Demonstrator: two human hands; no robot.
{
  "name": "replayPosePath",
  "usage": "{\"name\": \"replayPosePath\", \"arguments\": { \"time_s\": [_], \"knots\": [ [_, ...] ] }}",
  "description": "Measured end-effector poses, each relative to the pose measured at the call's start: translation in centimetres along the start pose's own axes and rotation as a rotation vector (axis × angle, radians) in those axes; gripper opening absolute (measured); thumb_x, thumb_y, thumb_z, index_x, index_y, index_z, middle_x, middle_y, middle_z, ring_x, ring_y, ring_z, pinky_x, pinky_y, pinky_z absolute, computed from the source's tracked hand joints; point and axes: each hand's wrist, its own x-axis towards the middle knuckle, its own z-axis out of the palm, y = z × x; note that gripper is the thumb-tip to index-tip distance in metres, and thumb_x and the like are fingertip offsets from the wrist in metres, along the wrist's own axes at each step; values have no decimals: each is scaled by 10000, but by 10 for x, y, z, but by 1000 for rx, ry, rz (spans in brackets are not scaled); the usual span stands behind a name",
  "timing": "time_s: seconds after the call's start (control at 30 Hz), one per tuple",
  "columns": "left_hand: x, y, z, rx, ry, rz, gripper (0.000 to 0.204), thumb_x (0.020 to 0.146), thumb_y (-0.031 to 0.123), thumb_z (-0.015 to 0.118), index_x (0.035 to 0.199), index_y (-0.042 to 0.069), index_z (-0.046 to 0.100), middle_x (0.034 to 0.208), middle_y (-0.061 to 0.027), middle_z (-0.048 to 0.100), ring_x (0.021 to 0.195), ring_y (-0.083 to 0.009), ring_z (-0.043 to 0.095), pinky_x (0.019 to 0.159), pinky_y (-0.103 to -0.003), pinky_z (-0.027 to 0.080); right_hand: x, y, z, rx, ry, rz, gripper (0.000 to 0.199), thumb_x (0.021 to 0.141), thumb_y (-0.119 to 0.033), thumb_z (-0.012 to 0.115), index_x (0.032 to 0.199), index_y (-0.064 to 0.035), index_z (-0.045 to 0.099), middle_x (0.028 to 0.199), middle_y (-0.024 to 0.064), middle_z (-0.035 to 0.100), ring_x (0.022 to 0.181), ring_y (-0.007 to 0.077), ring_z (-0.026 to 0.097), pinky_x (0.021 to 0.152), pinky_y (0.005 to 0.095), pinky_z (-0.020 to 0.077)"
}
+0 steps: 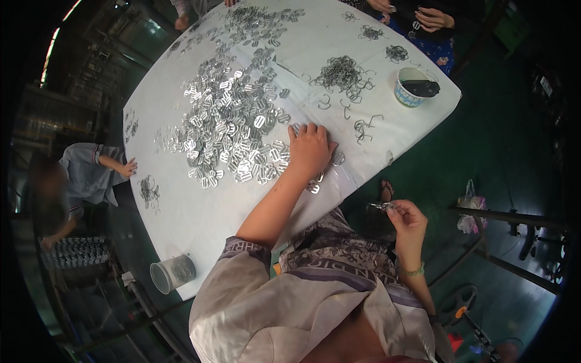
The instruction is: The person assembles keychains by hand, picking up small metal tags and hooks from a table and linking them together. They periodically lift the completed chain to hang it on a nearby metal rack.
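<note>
My left hand (311, 148) lies palm down near the table's front edge, fingers apart, at the right border of a big heap of flat, silvery slotted metal buckles (230, 115). A few buckles show beside its thumb and under its wrist; what lies beneath the palm is hidden. Off the table, above my lap, my right hand (408, 227) is closed in a pinch. Between its thumb and fingers sticks out a small shiny metal piece (381, 206), too small to make out fully. Bent wire hooks (340, 74) form a dark pile to the right of the buckles.
Loose wire hooks (363, 128) lie on the white-covered table (290, 209). A patterned paper tub (407, 97) with something black inside stands at the right corner, a plastic cup (174, 273) at the near left. Other people's hands (434, 20) work across the table; another person (91, 172) sits left.
</note>
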Motion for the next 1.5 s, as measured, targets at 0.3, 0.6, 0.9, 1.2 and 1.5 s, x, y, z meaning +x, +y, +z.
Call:
{"name": "replayPosePath", "arguments": {
  "time_s": [0.3,0.6,0.9,1.2,1.5],
  "knots": [
    [166,-21,35,-205,657,138,350,812,284,714,1119,129,646,1194,-162,592,947,-349,636,836,-458,523,-2,1,3,2,-50,-25,116,864,24,684,976,44,664,903,47,671,850,102,617,789,234,490],
    [176,-1,-20,-150,-97,163,386,781,11,610,1127,165,684,1200,-181,629,1011,-340,650,873,-396,531,-12,1,-2,-17,-24,-43,106,860,24,688,965,32,673,902,45,666,847,100,617,787,233,485],
    [178,-22,-62,-429,266,228,245,746,49,682,977,105,743,966,-156,713,828,-299,695,786,-385,547,-9,4,-8,-14,-5,-66,105,863,20,685,964,44,667,910,53,656,853,108,617,783,233,486],
    [106,-16,16,99,60,630,98,769,95,637,804,68,724,819,-98,679,833,-291,663,752,-401,535,-10,0,-9,-41,-20,-98,103,858,27,684,957,48,664,918,60,648,843,111,612,769,236,486],
    [125,-27,16,-59,229,532,96,733,38,623,766,53,712,891,-111,672,872,-283,660,751,-371,562,-8,-2,-2,-56,-18,-126,99,847,39,685,943,51,665,904,61,640,839,111,606,763,234,481]
  ]
}}
